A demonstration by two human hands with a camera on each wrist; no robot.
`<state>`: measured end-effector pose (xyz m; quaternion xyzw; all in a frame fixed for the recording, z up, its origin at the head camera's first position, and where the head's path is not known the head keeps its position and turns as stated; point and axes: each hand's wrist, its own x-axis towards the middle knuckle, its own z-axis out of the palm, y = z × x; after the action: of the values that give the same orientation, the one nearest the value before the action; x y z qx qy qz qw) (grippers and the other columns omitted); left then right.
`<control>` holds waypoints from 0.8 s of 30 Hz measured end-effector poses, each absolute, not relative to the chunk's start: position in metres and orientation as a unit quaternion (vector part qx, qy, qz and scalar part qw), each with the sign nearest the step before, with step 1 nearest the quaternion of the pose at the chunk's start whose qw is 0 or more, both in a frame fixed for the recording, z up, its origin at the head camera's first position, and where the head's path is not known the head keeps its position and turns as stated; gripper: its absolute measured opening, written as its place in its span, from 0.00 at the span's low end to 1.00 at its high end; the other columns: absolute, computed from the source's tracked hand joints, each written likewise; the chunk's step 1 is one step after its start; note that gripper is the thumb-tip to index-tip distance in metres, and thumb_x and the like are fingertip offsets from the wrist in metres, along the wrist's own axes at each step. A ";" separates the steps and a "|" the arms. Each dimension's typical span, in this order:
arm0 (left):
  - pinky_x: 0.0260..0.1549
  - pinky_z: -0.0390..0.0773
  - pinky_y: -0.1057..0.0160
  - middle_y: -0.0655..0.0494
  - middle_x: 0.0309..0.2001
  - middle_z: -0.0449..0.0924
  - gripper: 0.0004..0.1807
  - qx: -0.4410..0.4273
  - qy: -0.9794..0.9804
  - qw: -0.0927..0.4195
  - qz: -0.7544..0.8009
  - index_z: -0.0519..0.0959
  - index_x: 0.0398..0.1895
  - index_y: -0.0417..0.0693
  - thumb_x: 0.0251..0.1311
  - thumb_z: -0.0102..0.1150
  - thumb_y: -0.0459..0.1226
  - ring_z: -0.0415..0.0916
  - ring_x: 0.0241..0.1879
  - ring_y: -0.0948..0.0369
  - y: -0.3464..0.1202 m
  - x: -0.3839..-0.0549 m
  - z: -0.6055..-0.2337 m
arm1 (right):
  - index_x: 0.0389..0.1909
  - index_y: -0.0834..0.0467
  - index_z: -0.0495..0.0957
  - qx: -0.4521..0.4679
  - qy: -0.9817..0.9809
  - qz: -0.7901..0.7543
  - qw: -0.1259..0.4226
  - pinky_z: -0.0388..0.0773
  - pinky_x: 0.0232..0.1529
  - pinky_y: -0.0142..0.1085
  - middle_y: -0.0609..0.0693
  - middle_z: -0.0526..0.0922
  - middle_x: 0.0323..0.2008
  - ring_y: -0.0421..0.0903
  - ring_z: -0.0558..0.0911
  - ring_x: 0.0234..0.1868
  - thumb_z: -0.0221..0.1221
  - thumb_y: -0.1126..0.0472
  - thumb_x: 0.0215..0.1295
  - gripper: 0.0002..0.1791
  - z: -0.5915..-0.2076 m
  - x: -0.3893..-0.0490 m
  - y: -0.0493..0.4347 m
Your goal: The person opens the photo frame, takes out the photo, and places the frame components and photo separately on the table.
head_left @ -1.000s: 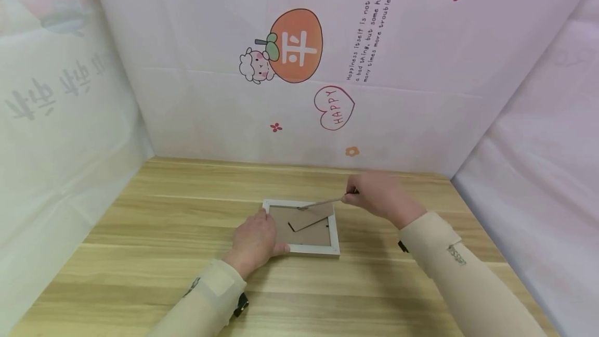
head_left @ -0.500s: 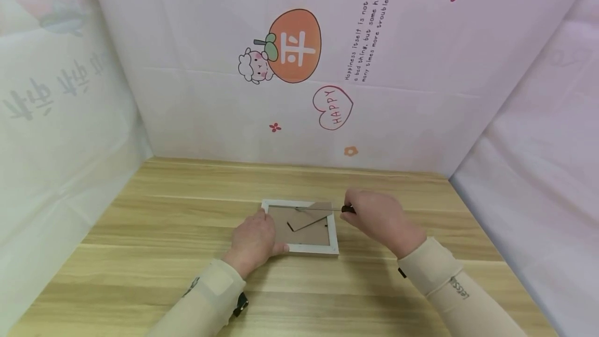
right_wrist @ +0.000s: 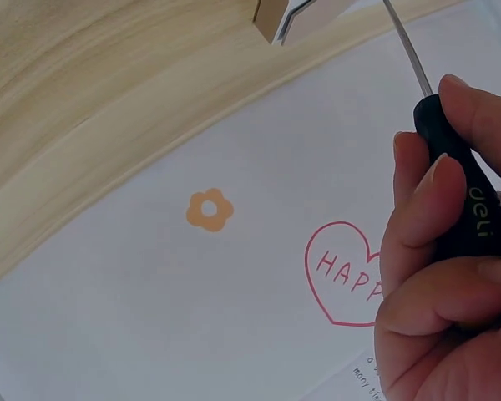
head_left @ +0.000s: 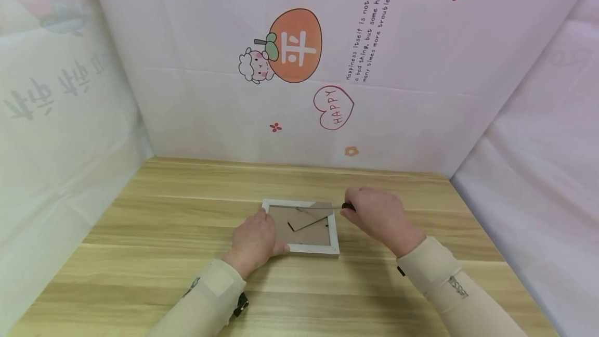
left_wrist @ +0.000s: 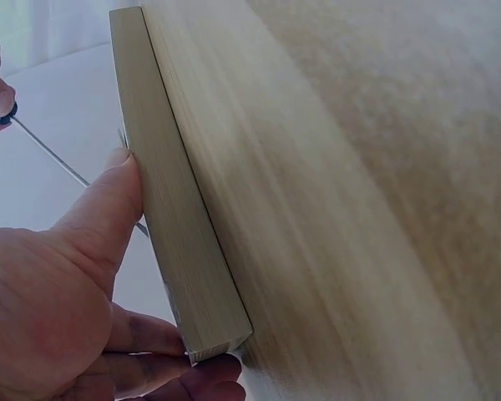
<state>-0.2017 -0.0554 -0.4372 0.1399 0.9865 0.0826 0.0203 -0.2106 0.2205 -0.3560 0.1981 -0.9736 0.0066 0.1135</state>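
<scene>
A picture frame [head_left: 309, 249] with a white border lies back side up on the table, its brown backing board [head_left: 282, 220] and hinged stand showing. My left hand [head_left: 252, 238] grips the frame's left end, thumb on the near edge and fingers at the far corner. In the left wrist view the thumb presses the side of the frame [left_wrist: 171, 184]. My right hand [head_left: 379, 217] holds a screwdriver [right_wrist: 455, 167] by its dark handle. The thin metal shaft reaches left, nearly flat, and its tip is at the far inner edge of the frame.
The wood-grain table [head_left: 140, 254] extends around the frame. A white printed cloth [head_left: 210, 108] hangs behind it, and more white cloth stands along the left and right sides.
My right hand has come down slightly toward the table, so the screwdriver shaft lies flatter. The left hand and the frame have stayed in place.
</scene>
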 end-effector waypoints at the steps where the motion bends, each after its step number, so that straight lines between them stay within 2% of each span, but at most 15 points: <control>1: 0.52 0.85 0.45 0.32 0.73 0.68 0.51 0.139 0.987 0.020 0.083 0.74 0.65 0.28 0.56 0.69 0.65 0.77 0.63 0.38 -0.055 -0.202 -0.437 | 0.25 0.49 0.75 0.198 -0.973 0.003 0.117 0.63 0.16 0.33 0.39 0.70 0.17 0.37 0.67 0.19 0.71 0.50 0.65 0.16 -0.355 -0.212 0.220; 9: 0.53 0.85 0.45 0.32 0.74 0.66 0.52 0.137 0.986 0.029 0.086 0.73 0.66 0.28 0.56 0.69 0.64 0.76 0.64 0.37 -0.056 -0.201 -0.436 | 0.24 0.48 0.79 0.206 -0.971 -0.005 0.125 0.62 0.15 0.32 0.36 0.73 0.16 0.35 0.68 0.18 0.72 0.49 0.63 0.14 -0.347 -0.224 0.221; 14: 0.55 0.84 0.45 0.32 0.74 0.67 0.52 0.137 0.986 0.028 0.087 0.73 0.66 0.28 0.56 0.70 0.64 0.76 0.64 0.38 -0.057 -0.202 -0.437 | 0.29 0.46 0.85 0.202 -0.976 -0.005 0.087 0.68 0.18 0.34 0.35 0.79 0.20 0.35 0.74 0.20 0.71 0.48 0.65 0.09 -0.337 -0.236 0.221; 24: 0.56 0.84 0.46 0.33 0.74 0.67 0.53 0.135 0.987 0.028 0.082 0.74 0.66 0.27 0.56 0.69 0.65 0.76 0.65 0.39 -0.057 -0.203 -0.438 | 0.34 0.46 0.88 0.205 -0.979 -0.006 -0.004 0.77 0.30 0.38 0.36 0.84 0.27 0.38 0.79 0.28 0.69 0.46 0.66 0.09 -0.316 -0.263 0.220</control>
<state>-0.2032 -0.0570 -0.4378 0.1353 0.9870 0.0820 0.0278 -0.2628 0.2196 -0.3155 0.2050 -0.9787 -0.0059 -0.0035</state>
